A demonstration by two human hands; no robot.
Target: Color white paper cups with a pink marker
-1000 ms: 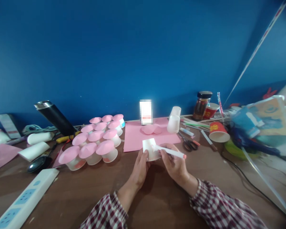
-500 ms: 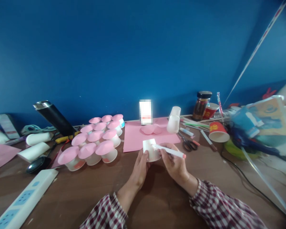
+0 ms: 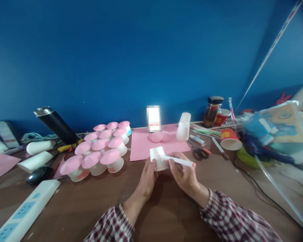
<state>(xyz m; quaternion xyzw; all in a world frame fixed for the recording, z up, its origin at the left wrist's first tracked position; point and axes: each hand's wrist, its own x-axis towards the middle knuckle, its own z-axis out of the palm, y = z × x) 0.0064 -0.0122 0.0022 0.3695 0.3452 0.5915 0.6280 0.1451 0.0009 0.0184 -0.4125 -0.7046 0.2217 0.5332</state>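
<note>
Hardly anything differs from a second ago: my view has drifted slightly, and both hands stay put above the counter (image 3: 166,208). Twelve pink-topped cups (image 3: 98,151) cluster at left, two clear cups (image 3: 183,127) stand behind the pink sheet (image 3: 141,144). My left hand (image 3: 147,179) grips one white paper cup (image 3: 158,158). My right hand (image 3: 183,173) pinches one marker (image 3: 178,161), long axis nearly level, tip against the cup, pink cap pointing right.

White cup (image 3: 158,158) and pink-tipped white marker (image 3: 179,161) at centre; pink paper (image 3: 143,144) above; red-checked sleeves (image 3: 232,218) below.
</note>
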